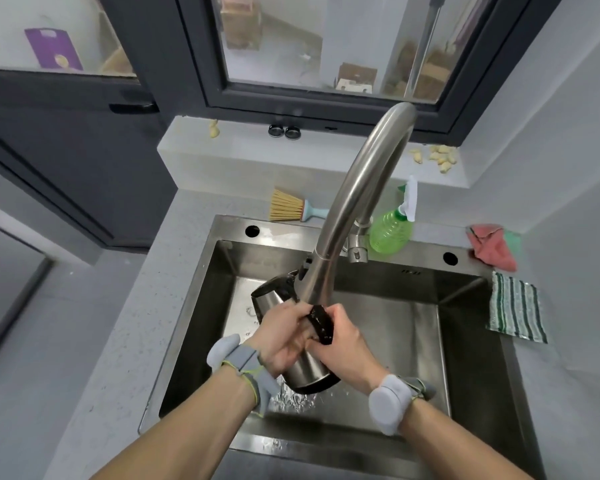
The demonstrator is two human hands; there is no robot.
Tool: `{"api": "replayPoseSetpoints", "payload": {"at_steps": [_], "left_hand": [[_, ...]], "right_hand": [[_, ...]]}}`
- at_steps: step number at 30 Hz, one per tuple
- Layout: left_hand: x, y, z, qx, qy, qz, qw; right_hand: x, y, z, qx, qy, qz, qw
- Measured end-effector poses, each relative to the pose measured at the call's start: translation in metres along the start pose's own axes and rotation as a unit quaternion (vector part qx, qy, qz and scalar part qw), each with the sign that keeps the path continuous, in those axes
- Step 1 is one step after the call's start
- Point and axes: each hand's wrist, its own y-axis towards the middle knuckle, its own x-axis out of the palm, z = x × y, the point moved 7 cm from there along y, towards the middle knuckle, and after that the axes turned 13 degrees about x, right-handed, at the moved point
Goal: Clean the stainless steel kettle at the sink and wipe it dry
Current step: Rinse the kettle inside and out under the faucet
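Note:
The stainless steel kettle [309, 370] with black lid and black handle lies tilted on its side over the steel sink [465, 341], its base toward me and its top under the faucet head. My left hand [281, 337] wraps the kettle's body from the left. My right hand [343, 344] grips the black handle on top. Water splashes in the basin below the kettle's base. The faucet [357, 195] arcs over the basin and hides part of the kettle's lid.
A striped green-and-white cloth [516, 308] hangs over the sink's right rim. A pink and green cloth [492, 249] lies at the back right. A green spray bottle [392, 230] and a small brush [291, 209] sit behind the sink. A window ledge runs above.

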Motion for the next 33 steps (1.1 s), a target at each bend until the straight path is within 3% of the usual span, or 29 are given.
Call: {"api": "replayPoseSetpoints", "payload": {"at_steps": [3, 6, 8, 9, 14, 17, 18, 20, 24, 25, 26, 28, 30, 33], "left_hand": [[-0.008, 0.001, 0.011, 0.08, 0.202, -0.034, 0.976], [-0.016, 0.003, 0.045, 0.214, 0.461, 0.009, 0.861], [-0.02, 0.004, 0.058, 0.249, 0.554, 0.046, 0.793], [-0.021, 0.006, 0.056, 0.245, 0.572, 0.037, 0.782], [-0.023, 0.009, 0.027, 0.207, 0.499, -0.029, 0.841], [-0.028, 0.021, 0.027, 0.171, 0.457, 0.015, 0.873], [-0.029, 0.027, 0.026, 0.15, 0.474, 0.033, 0.867], [-0.023, 0.028, 0.026, 0.163, 0.537, 0.036, 0.827], [0.009, 0.011, 0.025, 0.34, 0.62, -0.055, 0.705], [0.012, 0.012, 0.024, 0.373, 0.616, -0.086, 0.688], [0.013, 0.014, 0.025, 0.377, 0.592, -0.113, 0.704], [0.006, 0.024, 0.026, 0.333, 0.517, -0.14, 0.776], [-0.008, 0.039, 0.026, 0.279, 0.464, -0.105, 0.834], [-0.031, 0.051, 0.023, 0.204, 0.413, -0.054, 0.886]], "right_hand": [[-0.001, 0.004, 0.006, 0.024, 0.078, 0.03, 0.996], [-0.019, 0.006, 0.013, 0.037, 0.12, 0.138, 0.982], [-0.028, 0.009, 0.02, 0.061, 0.185, 0.142, 0.971], [-0.03, 0.01, 0.024, 0.07, 0.243, 0.123, 0.96], [-0.028, 0.012, 0.032, 0.116, 0.431, 0.04, 0.894], [-0.024, 0.01, 0.036, 0.13, 0.448, 0.031, 0.884], [-0.023, 0.008, 0.038, 0.131, 0.446, 0.036, 0.884], [-0.022, 0.007, 0.04, 0.135, 0.451, 0.047, 0.881], [-0.026, 0.007, 0.041, 0.148, 0.472, 0.062, 0.867], [-0.029, 0.007, 0.041, 0.148, 0.472, 0.064, 0.867], [-0.031, 0.007, 0.04, 0.147, 0.471, 0.064, 0.867], [-0.033, 0.005, 0.037, 0.146, 0.466, 0.06, 0.871], [-0.031, 0.005, 0.034, 0.144, 0.463, 0.051, 0.873], [-0.028, 0.005, 0.028, 0.132, 0.461, 0.04, 0.877]]}}
